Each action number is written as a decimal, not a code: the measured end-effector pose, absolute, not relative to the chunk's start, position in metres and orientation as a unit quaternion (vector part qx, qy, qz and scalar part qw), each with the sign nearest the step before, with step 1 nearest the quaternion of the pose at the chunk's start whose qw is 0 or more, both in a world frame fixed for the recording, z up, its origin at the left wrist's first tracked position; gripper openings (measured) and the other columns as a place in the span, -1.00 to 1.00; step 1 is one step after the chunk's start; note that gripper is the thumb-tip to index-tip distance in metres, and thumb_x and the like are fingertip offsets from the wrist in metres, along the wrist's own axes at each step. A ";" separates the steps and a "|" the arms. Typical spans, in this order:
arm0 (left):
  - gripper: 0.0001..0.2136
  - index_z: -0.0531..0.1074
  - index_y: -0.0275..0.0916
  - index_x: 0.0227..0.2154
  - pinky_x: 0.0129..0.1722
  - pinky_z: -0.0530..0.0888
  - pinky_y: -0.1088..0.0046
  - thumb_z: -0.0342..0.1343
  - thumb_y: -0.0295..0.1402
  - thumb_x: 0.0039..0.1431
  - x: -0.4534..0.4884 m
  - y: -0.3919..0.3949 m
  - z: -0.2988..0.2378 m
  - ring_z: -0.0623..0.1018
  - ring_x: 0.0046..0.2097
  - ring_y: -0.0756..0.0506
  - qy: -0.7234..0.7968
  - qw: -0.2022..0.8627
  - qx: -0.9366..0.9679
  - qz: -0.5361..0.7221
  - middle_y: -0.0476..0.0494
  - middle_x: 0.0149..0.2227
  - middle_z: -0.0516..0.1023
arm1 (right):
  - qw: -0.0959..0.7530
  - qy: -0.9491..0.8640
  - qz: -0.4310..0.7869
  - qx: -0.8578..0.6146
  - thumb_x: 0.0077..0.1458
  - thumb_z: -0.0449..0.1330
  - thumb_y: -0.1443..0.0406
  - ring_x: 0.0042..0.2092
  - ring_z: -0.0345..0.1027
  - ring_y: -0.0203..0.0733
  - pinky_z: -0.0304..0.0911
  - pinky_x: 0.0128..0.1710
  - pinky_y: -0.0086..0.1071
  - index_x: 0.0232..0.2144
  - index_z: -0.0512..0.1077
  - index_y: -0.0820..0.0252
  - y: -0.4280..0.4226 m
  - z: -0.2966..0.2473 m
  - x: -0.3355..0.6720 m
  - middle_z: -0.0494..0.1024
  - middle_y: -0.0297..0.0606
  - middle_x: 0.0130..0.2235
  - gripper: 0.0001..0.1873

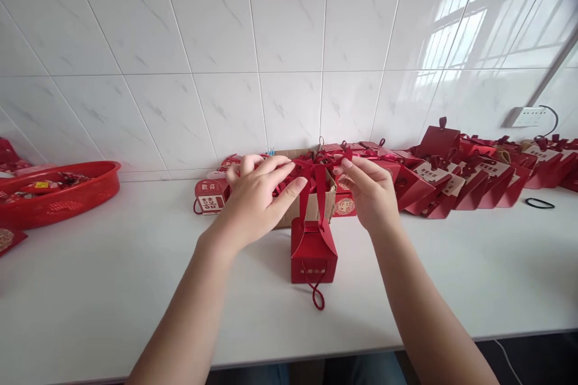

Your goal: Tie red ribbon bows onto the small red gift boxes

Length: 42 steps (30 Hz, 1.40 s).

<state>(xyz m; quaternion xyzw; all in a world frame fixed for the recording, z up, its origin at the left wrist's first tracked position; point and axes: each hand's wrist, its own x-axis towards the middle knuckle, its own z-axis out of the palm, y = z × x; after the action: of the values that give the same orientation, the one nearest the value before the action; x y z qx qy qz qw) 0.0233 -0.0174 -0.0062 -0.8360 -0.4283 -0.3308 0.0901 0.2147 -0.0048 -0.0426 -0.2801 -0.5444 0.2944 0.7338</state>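
Observation:
A small red gift box (313, 252) stands upright on the white table, with gold lettering and a dark red cord loop (318, 299) at its front. Two strands of red ribbon (321, 186) rise from its top and cross between my hands. My right hand (372, 189) pinches the ribbon between thumb and fingertips. Beside the crossing, my left hand (259, 198) has its fingers stretched out and thumb apart, the fingertips at the ribbon's left part. Whether they touch it is hard to see.
Behind the gift box is a cardboard box (311, 210) of red items. Many red gift boxes (456, 177) line the wall at right. A red basket (58, 204) holds wrapped sweets at left. A black band (540, 203) lies right; a power strip (526, 117) is on the wall.

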 end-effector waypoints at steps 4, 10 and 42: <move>-0.59 0.40 -0.06 0.01 0.04 0.08 0.04 -0.23 -0.08 0.28 0.015 -0.026 -0.010 0.24 0.05 -0.25 -0.445 0.123 -0.832 -0.308 -0.07 0.11 0.39 | 0.747 -0.454 0.402 -0.275 -0.10 0.33 0.20 -0.34 0.36 -0.30 0.25 -0.35 -0.41 -0.46 0.52 0.09 -0.011 -0.050 0.221 0.47 -0.39 -0.47 -0.87; -0.60 0.32 -0.09 0.06 0.03 0.05 0.03 -0.32 -0.21 0.32 -0.018 -0.029 -0.040 0.26 0.07 -0.26 -0.489 0.150 -0.817 -0.267 -0.08 0.16 0.33 | 0.765 -0.296 0.500 -0.275 -0.18 0.37 0.25 -0.38 0.33 -0.37 0.24 -0.43 -0.48 -0.47 0.49 0.13 -0.028 -0.088 0.246 0.44 -0.42 -0.41 -0.83; -0.45 0.22 -0.22 -0.06 0.02 0.29 0.27 0.23 -0.34 -0.20 0.026 0.014 -0.127 0.35 0.07 -0.21 -0.498 -0.411 -0.670 -0.367 -0.31 0.06 0.28 | 0.459 -0.561 0.457 -0.515 -0.03 0.11 -0.06 -0.54 0.19 -0.34 0.16 -0.53 -0.42 -0.53 0.25 0.18 -0.002 -0.144 0.223 0.30 -0.42 -0.57 -0.57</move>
<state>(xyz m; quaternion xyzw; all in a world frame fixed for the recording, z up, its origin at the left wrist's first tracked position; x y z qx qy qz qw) 0.0256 0.0138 -0.1272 -0.6695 -0.4982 -0.3667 -0.4112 0.2229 -0.0019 -0.1445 -0.5150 -0.5614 0.4571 0.4590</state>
